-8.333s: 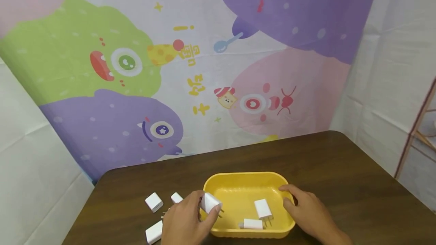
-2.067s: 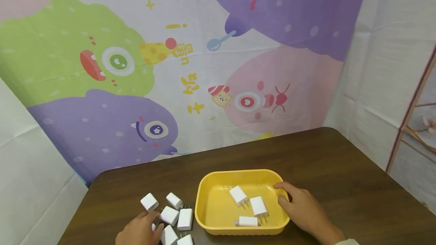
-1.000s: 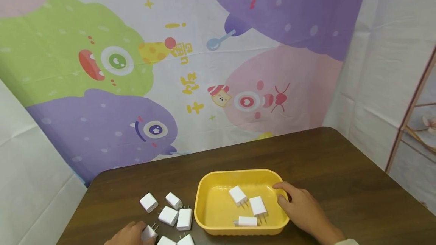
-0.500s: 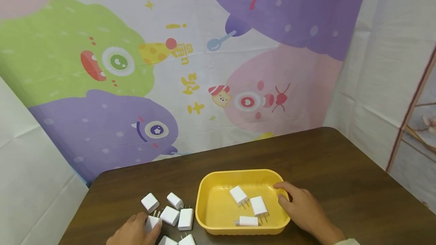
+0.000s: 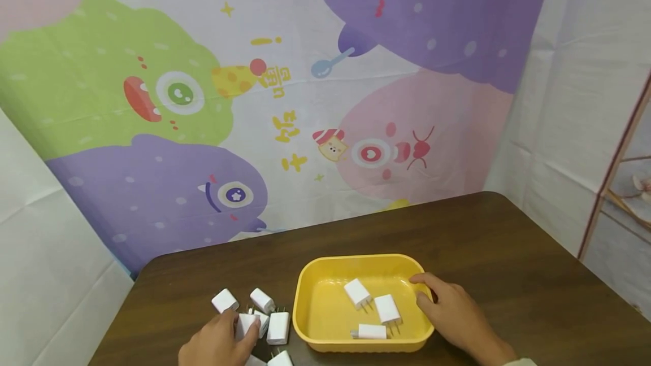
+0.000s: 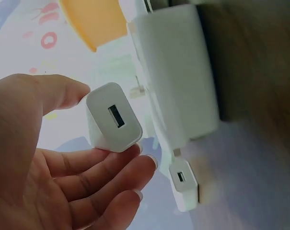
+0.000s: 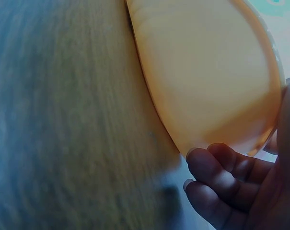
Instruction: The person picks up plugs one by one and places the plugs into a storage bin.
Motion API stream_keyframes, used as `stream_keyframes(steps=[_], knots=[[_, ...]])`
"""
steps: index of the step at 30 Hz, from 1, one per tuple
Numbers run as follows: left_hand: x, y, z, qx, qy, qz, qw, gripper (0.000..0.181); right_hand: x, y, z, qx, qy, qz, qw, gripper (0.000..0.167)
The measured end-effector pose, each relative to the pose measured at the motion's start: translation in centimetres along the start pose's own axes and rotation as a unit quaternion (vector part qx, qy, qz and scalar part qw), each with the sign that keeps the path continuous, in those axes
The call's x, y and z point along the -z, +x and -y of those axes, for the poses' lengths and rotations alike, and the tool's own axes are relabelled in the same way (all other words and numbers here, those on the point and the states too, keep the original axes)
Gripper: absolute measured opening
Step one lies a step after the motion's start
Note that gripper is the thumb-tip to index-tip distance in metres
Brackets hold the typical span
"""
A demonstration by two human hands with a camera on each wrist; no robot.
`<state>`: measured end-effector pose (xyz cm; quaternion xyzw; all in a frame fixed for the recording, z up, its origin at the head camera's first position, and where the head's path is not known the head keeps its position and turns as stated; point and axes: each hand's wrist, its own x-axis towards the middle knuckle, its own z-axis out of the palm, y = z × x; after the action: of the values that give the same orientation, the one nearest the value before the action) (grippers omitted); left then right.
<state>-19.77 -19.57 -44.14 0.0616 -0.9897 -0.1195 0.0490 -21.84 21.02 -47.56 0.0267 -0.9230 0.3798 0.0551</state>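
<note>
My left hand [image 5: 218, 340] pinches a white USB wall charger [image 5: 246, 325] between thumb and fingers, just above the loose chargers at the table's left. Up close in the left wrist view, the held charger [image 6: 115, 117] turns its USB port toward the camera. Inside the yellow plastic basin [image 5: 325, 345] lie three white chargers, one of them the charger [image 5: 388, 309] nearest the right side. My right hand [image 5: 460, 315] grips the basin's right rim with its thumb inside. In the right wrist view, fingers [image 7: 207, 165] touch the basin's outer wall [image 7: 207, 72].
Several chargers lie left of the basin, among them a charger [image 5: 278, 328] close beside its wall and another charger [image 5: 225, 300] farther left. The dark wooden table [image 5: 458, 230] ends at a cartoon-printed cloth [image 5: 305, 202] behind it.
A charger held over the basin earlier now lies in it. My left hand has since taken another charger from the table, lifting it and moving right. My right hand stays at the rim.
</note>
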Motion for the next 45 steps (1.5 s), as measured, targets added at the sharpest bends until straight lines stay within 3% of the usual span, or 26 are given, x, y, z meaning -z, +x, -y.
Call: stream_keyframes(steps=[6,17,24,33,45], knots=[[0.2,-0.1,-1.3,0.0,-0.001,0.0,1.0,0.049,-0.1,0.0,-0.1,0.002,-0.008,-0.007,0.9999,0.026],[-0.1,-0.1,-4.0,-0.054,-0.016,-0.078,0.9954,0.043,-0.1,0.0,-0.3,0.013,-0.005,-0.009,0.9999,0.027],[-0.2,0.0,-5.7,-0.082,-0.018,-0.094,0.992,0.038,0.1,0.1,-0.1,0.013,-0.01,-0.005,0.9999,0.026],[-0.7,0.0,-7.2,-0.136,-0.041,-0.158,0.9772,0.031,0.1,0.0,-0.1,0.017,-0.006,-0.007,0.9998,0.026],[-0.7,0.0,-8.8,-0.171,-0.052,-0.161,0.9706,0.031,0.0,0.0,-0.2,0.008,-0.007,-0.006,0.9999,0.026]])
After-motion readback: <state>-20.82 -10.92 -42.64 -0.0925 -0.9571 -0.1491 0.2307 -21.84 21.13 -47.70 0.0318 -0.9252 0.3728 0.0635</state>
